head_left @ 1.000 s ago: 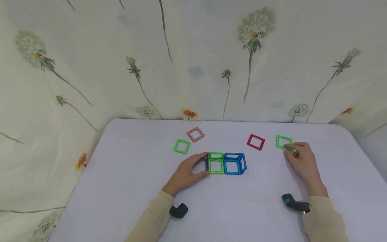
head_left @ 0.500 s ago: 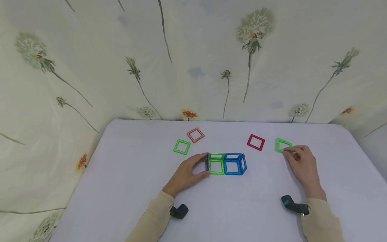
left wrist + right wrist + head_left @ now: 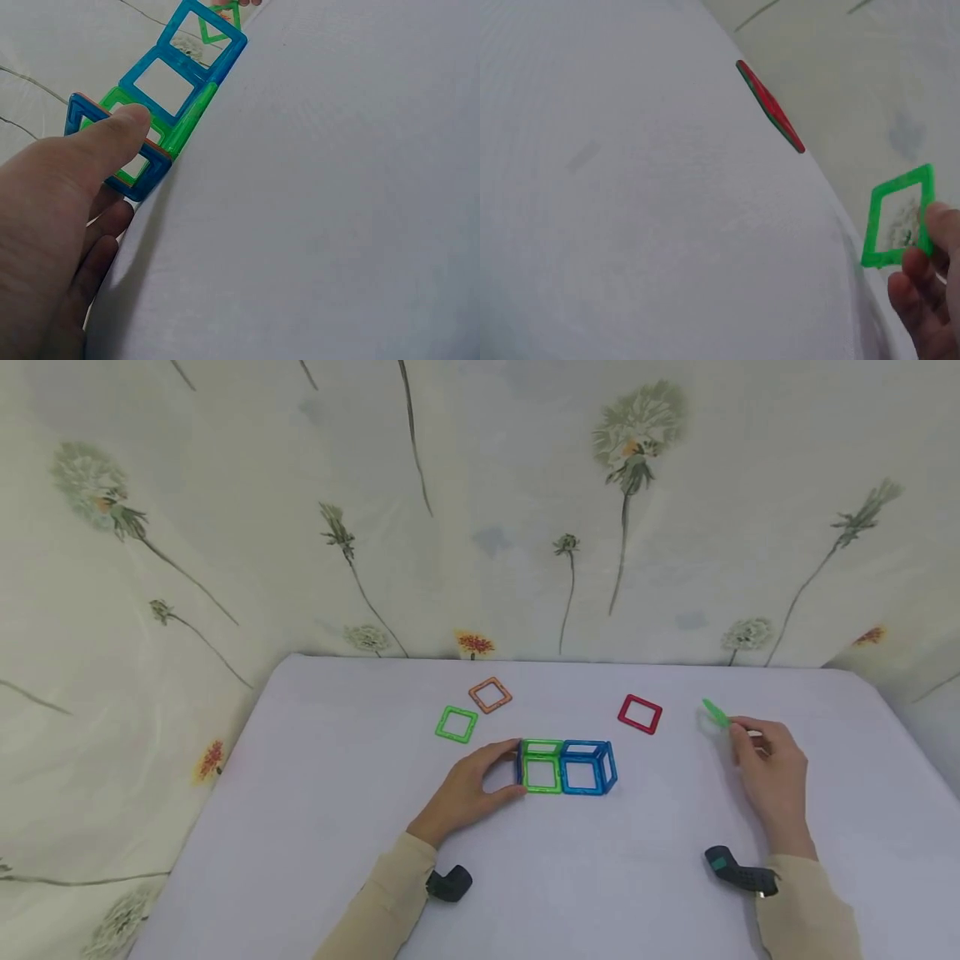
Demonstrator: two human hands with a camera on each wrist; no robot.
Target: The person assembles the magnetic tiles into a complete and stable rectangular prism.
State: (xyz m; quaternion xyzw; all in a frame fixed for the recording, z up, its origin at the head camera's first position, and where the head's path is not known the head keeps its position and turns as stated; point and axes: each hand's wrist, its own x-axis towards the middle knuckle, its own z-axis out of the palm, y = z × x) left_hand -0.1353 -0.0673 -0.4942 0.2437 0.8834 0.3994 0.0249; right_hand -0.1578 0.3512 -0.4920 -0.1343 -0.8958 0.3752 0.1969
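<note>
My left hand holds the left end of a joined structure of square magnetic tiles, thumb and fingers at the dark blue end tile. Two green tiles make up its left half, and blue tiles form the right half with an upright end piece. Over to the right, my right hand pinches a green square tile by one edge between thumb and fingers. That tile appears tilted nearly edge-on in the head view. Part of the right hand lies outside the right wrist view.
A red square tile lies between the structure and my right hand, toward the back. Behind my left hand lie a loose green tile and an orange tile. A flowered cloth hangs behind the white table.
My right hand has picked up the green tile, which lay flat one second ago, and tilted it up. The left hand keeps its hold on the structure.
</note>
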